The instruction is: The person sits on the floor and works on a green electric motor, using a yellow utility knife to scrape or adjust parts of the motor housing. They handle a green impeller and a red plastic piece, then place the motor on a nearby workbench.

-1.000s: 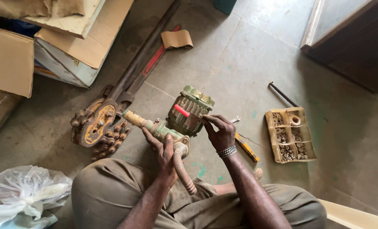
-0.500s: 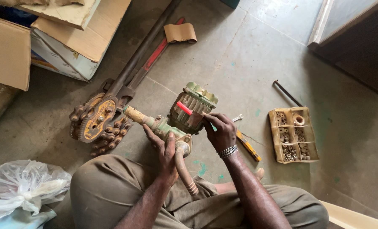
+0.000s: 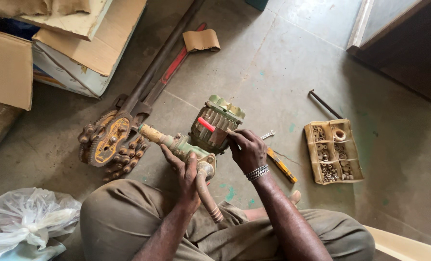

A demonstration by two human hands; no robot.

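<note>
A small green water pump [image 3: 214, 124] with a finned motor body and a brown pipe stub stands on the concrete floor in front of my crossed legs. My left hand [image 3: 185, 170] presses flat on the pump's green casing near its outlet pipe. My right hand [image 3: 248, 149] is closed around a red-handled tool [image 3: 206, 124], whose tip rests against the motor's side. A metal bracelet circles my right wrist.
A chain pipe wrench [image 3: 110, 142] with a long handle lies to the left. A small spanner [image 3: 267, 135] and a yellow-handled tool [image 3: 281, 165] lie right of the pump. A compartment tray [image 3: 333, 151] of nuts and washers, cardboard boxes [image 3: 75, 48], and a plastic bag [image 3: 27, 220] surround me.
The view has shifted slightly. Both hands stay on the pump, with the right hand working the red-handled tool at nearly the same spot.
</note>
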